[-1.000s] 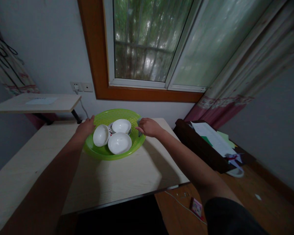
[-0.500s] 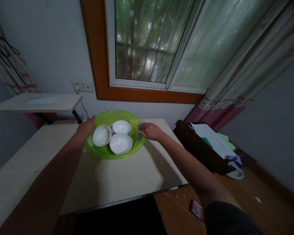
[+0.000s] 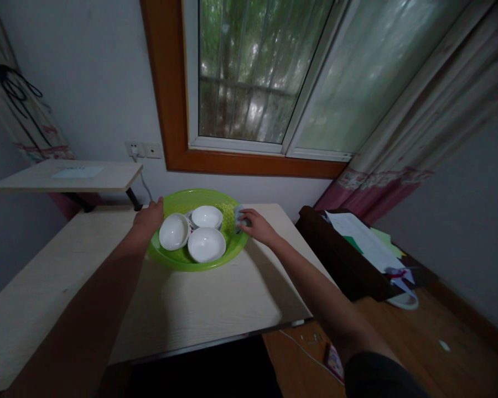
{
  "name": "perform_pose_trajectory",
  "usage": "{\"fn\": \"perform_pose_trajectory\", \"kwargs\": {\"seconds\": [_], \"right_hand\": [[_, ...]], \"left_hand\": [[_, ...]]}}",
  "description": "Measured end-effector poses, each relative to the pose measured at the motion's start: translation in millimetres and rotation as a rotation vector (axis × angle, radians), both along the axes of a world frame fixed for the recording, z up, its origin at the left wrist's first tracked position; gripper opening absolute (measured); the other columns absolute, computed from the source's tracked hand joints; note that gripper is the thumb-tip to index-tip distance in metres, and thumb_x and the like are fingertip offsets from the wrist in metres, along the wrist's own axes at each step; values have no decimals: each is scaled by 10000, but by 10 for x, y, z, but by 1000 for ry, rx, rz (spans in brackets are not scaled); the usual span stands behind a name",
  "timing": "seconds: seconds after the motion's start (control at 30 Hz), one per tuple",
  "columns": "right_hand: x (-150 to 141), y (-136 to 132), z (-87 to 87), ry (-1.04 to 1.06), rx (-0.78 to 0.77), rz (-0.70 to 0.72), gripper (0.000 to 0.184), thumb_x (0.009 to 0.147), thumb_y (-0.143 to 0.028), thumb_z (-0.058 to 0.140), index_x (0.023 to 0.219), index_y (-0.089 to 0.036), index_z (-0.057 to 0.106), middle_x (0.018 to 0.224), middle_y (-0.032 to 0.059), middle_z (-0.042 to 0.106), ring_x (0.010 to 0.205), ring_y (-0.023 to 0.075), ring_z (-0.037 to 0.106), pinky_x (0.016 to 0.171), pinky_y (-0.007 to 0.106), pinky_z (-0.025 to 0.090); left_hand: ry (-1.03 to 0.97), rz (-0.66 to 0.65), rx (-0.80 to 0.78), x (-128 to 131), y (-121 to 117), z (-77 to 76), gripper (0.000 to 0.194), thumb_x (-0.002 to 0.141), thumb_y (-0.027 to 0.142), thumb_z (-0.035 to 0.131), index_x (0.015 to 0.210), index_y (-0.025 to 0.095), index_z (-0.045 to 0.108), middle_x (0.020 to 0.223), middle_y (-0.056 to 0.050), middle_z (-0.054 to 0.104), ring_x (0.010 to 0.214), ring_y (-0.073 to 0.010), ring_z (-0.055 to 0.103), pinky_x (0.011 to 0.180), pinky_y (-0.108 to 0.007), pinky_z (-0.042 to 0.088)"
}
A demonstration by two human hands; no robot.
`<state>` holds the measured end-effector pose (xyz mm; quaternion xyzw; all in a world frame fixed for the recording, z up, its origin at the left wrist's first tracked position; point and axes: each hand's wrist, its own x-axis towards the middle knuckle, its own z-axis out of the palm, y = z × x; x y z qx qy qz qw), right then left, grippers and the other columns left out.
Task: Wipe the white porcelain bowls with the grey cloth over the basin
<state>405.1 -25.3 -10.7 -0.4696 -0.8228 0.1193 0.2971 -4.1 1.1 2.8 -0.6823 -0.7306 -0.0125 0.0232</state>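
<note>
A green plastic basin [image 3: 182,264] sits on the pale wooden table [image 3: 216,298]. Inside it are white bowls: a tilted one [image 3: 174,232] at left, one [image 3: 207,216] at the back that looks stacked on another, and one [image 3: 206,245] in front. My left hand [image 3: 148,219] is closed on the basin's left rim. At the right rim, my right hand [image 3: 255,225] pinches a greyish cloth [image 3: 237,219] that lies against the basin's inner wall. The fingertips of my left hand are partly hidden.
A small raised shelf [image 3: 66,176] with a paper stands at the table's left. Behind the table are the wall and a window [image 3: 249,83]. Right of it, a dark brown box or seat [image 3: 340,254] bears papers. A white cable [image 3: 307,354] lies on the floor.
My right fingers have lifted and opened slightly around the cloth at the rim. The left hand stays on the basin. The whole view has shifted a little.
</note>
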Motion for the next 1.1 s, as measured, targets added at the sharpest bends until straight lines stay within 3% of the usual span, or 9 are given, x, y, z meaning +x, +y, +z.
{"fn": "perform_pose_trajectory", "kwargs": {"seconds": [0.07,0.17,0.27,0.33,0.43,0.57,0.9,1.1], "right_hand": [[-22,5,-65,87,-28,-71,371,744,-301,826,1059,-169,680,1351,155,589,1275,278,579,1123,457,465],[-85,50,-115,178,-101,-159,710,593,-270,888,1240,-170,614,1421,158,509,1341,302,517,1159,473,430],[-193,154,-98,323,-224,-238,886,605,-292,872,1409,-185,515,1499,169,479,1419,322,459,1219,494,355],[-276,238,-68,532,-387,-295,786,691,-294,815,1408,-196,509,1460,155,559,1372,300,525,1196,483,391],[-372,324,-32,851,-633,-282,469,797,-247,693,1252,-197,594,1226,95,728,1102,237,699,1045,422,540],[-395,295,-20,959,-762,-222,147,881,-225,564,980,-178,661,906,75,784,800,204,744,842,340,624],[-275,-81,-13,1115,-951,-141,195,970,-232,535,980,-143,708,916,91,802,832,181,764,878,293,624],[-290,-23,-34,1002,-896,-101,225,969,-260,502,1020,-152,693,919,101,797,870,201,770,935,343,615]], "left_hand": [[-2,3,-3,-2,11,-10,699,1004,310,348,1652,119,168,1415,-295,558,1176,-397,666,918,-500,567],[-3,-13,12,-2,3,-14,689,998,288,340,1647,116,188,1412,-294,561,1179,-408,666,916,-523,565],[-5,-15,24,3,-20,-4,691,995,301,350,1645,120,200,1416,-301,555,1158,-416,676,912,-538,563],[-5,-9,24,10,-30,5,694,997,309,354,1646,121,197,1419,-302,553,1159,-418,675,916,-534,562],[0,-1,16,22,-31,16,689,1001,308,343,1647,120,197,1417,-300,554,1164,-419,671,911,-533,564],[-7,11,1,37,-29,29,685,1002,293,321,1649,115,185,1427,-304,542,1175,-425,661,905,-540,564],[-5,13,18,41,-27,7,659,1006,258,268,1645,112,204,1438,-319,527,1195,-424,654,942,-548,549],[-11,16,9,31,-5,-8,685,998,288,329,1647,122,189,1435,-309,531,1193,-429,651,945,-546,548]]}}
